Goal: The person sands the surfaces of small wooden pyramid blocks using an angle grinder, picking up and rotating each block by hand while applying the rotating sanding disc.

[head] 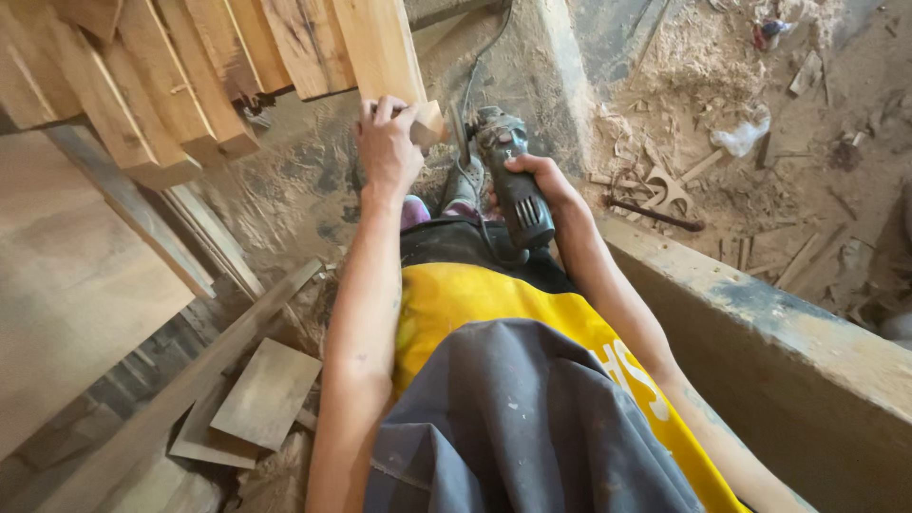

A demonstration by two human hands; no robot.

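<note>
- The person's left hand (388, 142) was curled shut around the lower end of a pale wooden plank (378, 47), the fingers wrapped over its cut corner.
- That plank leaned in from twelve o'clock, the rightmost of a stack of planks (161, 85) fanning out toward ten o'clock.
- The right hand (537, 180) was closed tight on the body of a dark angle grinder (508, 171), just to the three o'clock side of the plank's end.
- The grinder's disc (458, 133) stood close against the plank's corner; I couldn't tell whether they touched.
- A power cord (480, 57) ran from the grinder up toward twelve o'clock.
- Sawdust (703, 66) and offcuts littered the floor at one to two o'clock.
- A flat square board (266, 391) lay on the floor at eight o'clock.
- A heavy dusty beam (798, 342) ran along at four o'clock.
</note>
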